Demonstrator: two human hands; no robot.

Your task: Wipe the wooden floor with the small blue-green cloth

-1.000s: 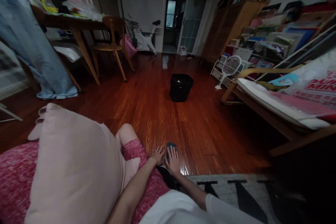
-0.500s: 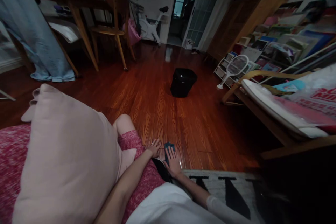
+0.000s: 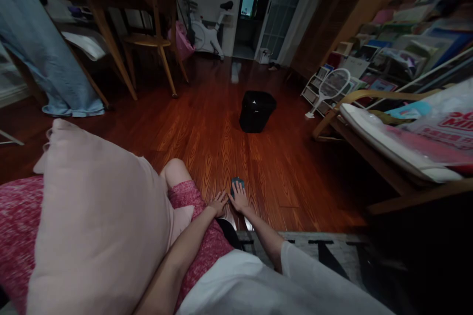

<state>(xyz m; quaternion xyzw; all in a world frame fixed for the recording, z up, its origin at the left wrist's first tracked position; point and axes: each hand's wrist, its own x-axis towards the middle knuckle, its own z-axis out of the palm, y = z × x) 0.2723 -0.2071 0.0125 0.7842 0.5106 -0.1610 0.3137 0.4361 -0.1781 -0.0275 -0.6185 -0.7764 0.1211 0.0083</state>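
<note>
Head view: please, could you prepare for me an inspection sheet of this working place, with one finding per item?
Surface: glossy reddish wooden floor; patterned grey rug at its near edge.
Job's things: dark teal item, apparently a cloth, under the right hand.
Clutter: pink cushion at left; black bin standing ahead; jeans hanging at left.
Hands: right hand flat on the teal item; left hand spread close beside it, no item seen in it.
Cables: nothing seen; some corners are too dark to tell.
Surroundings: wooden chair, exercise bike, white racket, wooden armchair at right.
</note>
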